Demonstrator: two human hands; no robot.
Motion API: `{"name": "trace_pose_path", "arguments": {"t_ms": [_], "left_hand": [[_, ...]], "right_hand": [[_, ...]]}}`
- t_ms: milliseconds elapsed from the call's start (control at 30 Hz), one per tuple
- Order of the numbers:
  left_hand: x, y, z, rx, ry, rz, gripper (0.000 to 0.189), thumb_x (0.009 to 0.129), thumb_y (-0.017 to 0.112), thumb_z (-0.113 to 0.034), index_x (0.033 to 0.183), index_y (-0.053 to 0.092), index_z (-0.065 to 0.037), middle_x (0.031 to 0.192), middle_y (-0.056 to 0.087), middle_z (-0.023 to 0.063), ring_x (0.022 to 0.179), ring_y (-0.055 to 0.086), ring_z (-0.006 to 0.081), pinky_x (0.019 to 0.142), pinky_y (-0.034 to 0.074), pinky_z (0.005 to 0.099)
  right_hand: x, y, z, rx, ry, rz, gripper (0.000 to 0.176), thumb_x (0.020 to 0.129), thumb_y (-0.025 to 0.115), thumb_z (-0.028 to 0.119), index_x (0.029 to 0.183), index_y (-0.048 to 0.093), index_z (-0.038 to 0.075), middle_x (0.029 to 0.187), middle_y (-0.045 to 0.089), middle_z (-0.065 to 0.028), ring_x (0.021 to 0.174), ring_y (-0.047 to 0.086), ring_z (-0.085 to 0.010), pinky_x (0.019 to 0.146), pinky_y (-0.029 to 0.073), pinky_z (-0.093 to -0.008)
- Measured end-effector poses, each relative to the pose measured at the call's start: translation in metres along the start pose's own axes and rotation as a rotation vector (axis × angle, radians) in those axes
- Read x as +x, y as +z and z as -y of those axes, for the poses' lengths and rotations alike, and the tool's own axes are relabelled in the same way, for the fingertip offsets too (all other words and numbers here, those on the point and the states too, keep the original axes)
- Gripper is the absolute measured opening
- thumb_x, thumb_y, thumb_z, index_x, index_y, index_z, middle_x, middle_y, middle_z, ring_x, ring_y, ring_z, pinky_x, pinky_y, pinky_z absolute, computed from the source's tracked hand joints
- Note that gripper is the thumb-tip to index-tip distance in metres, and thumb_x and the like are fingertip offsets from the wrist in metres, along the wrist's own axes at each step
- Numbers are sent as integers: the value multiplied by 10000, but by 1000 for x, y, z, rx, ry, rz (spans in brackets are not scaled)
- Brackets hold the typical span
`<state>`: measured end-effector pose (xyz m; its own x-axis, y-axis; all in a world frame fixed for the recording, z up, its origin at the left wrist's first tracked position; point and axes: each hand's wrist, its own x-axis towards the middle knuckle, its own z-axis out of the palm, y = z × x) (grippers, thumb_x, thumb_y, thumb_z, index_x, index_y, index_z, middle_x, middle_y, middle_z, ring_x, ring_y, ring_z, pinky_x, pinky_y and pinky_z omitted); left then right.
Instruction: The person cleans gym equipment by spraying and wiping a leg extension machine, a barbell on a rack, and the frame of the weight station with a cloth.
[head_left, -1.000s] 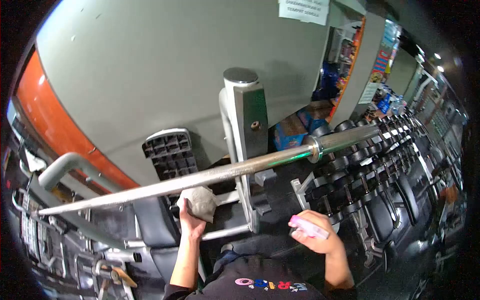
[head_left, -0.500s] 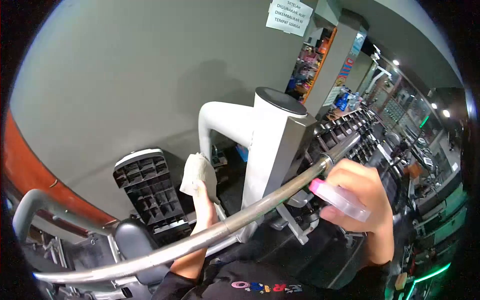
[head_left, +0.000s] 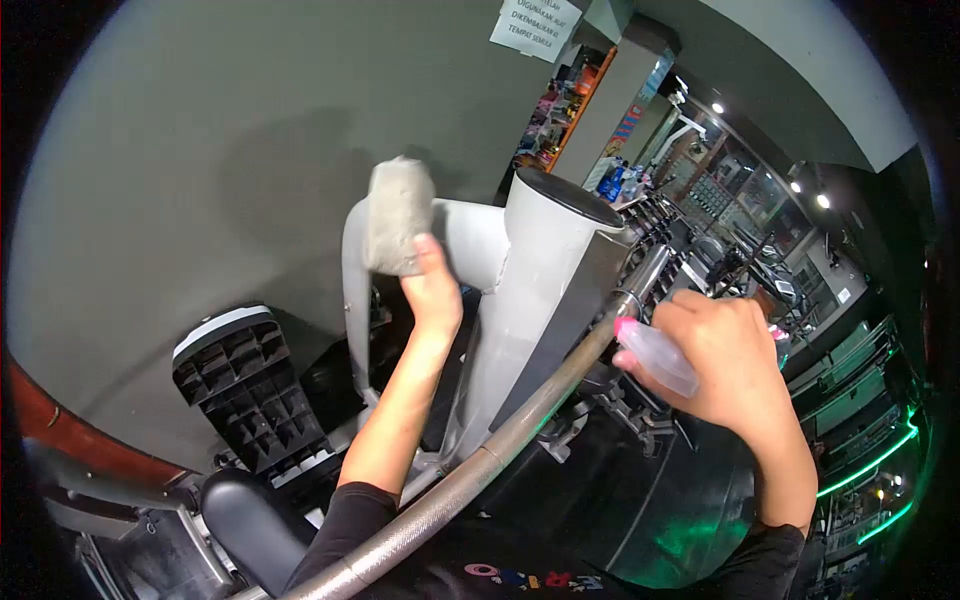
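My left hand holds a folded pale cloth upright, in front of the white frame tube of a gym machine. My right hand grips a translucent spray bottle with a pink part at its tip, beside the upper end of a knurled metal bar. That bar runs diagonally from the bottom left up to the right, below both hands. The bottle's far end is hidden behind my right fingers.
A black step platform leans at the wall on the left. Near the bottom left is a black padded seat. Dumbbell racks and other gym equipment stand at the right. A paper sign hangs on the wall.
My left hand has risen with the cloth, bringing it higher against the wall and the machine tube. The view has shifted, and my right hand still holds the bottle near the bar.
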<state>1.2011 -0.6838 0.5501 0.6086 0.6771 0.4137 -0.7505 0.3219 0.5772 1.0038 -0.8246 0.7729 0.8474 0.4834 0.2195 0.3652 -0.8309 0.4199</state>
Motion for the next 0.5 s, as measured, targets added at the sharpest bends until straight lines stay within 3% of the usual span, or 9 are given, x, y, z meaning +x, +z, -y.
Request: {"name": "trace_pose_path", "arguments": {"t_ms": [167, 200, 267, 400, 500], "left_hand": [[-25, 33, -5, 470, 265, 438, 671, 881, 614, -286, 1429, 351, 0, 1450, 398, 196, 1364, 337, 361, 1141, 188, 490], [-25, 28, -8, 466, 261, 437, 671, 881, 614, -286, 1429, 351, 0, 1450, 398, 196, 1364, 337, 361, 1141, 188, 490], [-27, 9, -17, 463, 353, 726, 605, 837, 604, -209, 1369, 431, 24, 1445, 350, 270, 1379, 242, 473, 1140, 132, 552], [-59, -9, 6, 575, 695, 732, 690, 826, 617, -304, 1384, 400, 37, 1474, 307, 274, 1410, 210, 443, 1131, 111, 583], [-40, 29, -29, 530, 592, 692, 716, 816, 647, -304, 1388, 390, 41, 1473, 312, 274, 1411, 214, 433, 1127, 118, 584]], "right_hand": [[-16, 9, -15, 201, 6, -20, 303, 720, 783, 305, 715, 600, 64, 646, 552, -85, 574, 599, -292, 504, 473, -376], [-19, 12, -20, 248, 17, -66, 284, 714, 783, 295, 729, 612, 68, 655, 561, -84, 577, 596, -293, 508, 471, -372], [-29, 13, -28, 338, 42, -102, 256, 725, 770, 273, 768, 637, 58, 680, 580, -95, 600, 592, -292, 542, 468, -363], [-46, 16, -43, 516, 119, -110, 287, 754, 732, 284, 784, 632, 17, 679, 557, -112, 603, 559, -271, 560, 431, -347], [-50, 28, -53, 557, 106, -206, 310, 760, 717, 305, 798, 634, 9, 675, 550, -111, 589, 538, -264, 550, 416, -342]]}}
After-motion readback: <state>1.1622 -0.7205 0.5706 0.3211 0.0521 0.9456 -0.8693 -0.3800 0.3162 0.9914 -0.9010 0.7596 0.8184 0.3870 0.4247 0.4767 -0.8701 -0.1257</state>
